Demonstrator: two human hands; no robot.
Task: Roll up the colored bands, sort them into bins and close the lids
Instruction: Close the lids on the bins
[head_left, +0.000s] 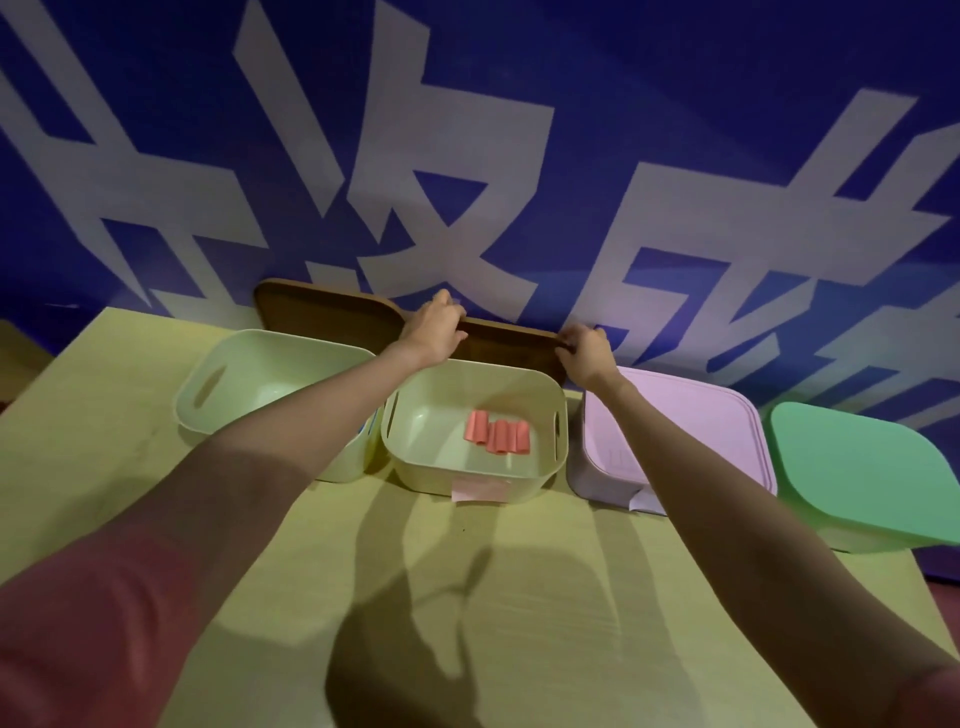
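Bare forearms reach across the pale wooden desk (519, 597) to fetch a lid.
Left hand (435, 328) and right hand (584, 349) each curl over the top edge of a brown wooden lid (511, 345) leaning at the desk's far edge. Rolled pink bands (497, 436) already lie in the open cream middle bin (467, 426); the cream left bin (270, 384) is also unlidded. I judge two closed: lilac-lidded bin (675, 431) and green-lidded bin (872, 473). Paper labels on the bin fronts are unreadable; large white characters on the blue wall (156, 104), cropped.

Matt plastic bins (470, 470), brown wood-look lid (511, 345), pale wood-grain table (545, 597).
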